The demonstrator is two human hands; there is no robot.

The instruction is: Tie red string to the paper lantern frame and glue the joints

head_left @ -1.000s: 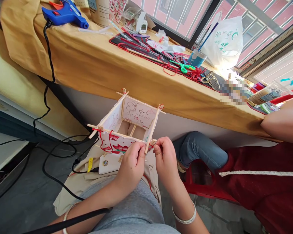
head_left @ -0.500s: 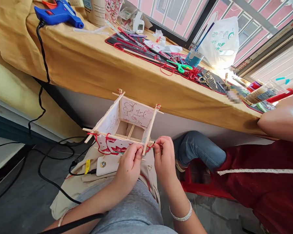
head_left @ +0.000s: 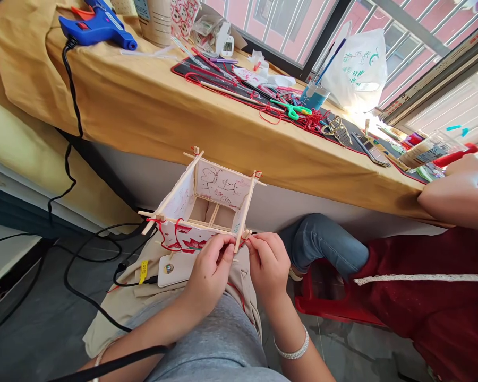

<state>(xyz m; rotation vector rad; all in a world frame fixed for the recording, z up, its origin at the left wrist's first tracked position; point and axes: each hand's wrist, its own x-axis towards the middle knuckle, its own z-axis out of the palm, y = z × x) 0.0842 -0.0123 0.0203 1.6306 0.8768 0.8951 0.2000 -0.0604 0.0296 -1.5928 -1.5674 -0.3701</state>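
Pinching one corner of a paper box (head_left: 223, 183) framed with wooden sticks (head_left: 245, 212), the left hand (head_left: 209, 278) and right hand (head_left: 266, 265) are close together, both clamped beside red thread (head_left: 244, 242), holding the box above grey shorts (head_left: 199, 339).

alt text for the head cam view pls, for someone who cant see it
A left hand and a right hand work at one corner of a small stick frame with drawn-on paper panels and red string, held above a lap. Behind it, a yellow-covered table holds a blue glue gun and green scissors.
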